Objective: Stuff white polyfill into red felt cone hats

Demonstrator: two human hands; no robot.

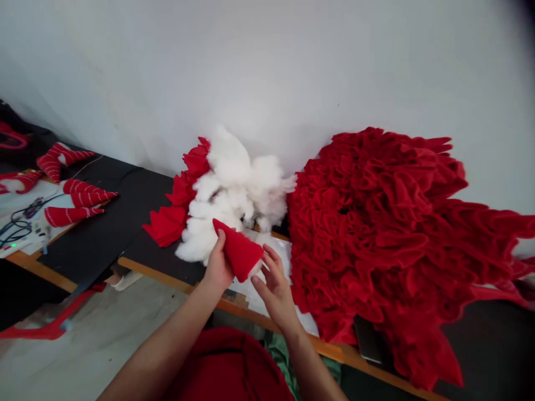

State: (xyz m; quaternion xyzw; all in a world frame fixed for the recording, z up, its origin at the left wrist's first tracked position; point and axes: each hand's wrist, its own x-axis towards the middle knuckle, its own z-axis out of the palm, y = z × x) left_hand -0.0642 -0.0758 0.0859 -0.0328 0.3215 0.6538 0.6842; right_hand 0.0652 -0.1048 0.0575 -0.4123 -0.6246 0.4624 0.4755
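The left hand (219, 266) grips a red cone (241, 252); the right hand (276, 287), loosely spread, frames its wide end (white stuffing (229, 159), far side).

My feed shows me dark cables (33, 209), striped red cones (88, 193) to their right, a green light (13, 245) beside them and a pale wall (267, 67) beyond them.

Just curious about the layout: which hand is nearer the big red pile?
Right. The right hand is left of the pile; the left hand, gripping the red cone, is farther left.
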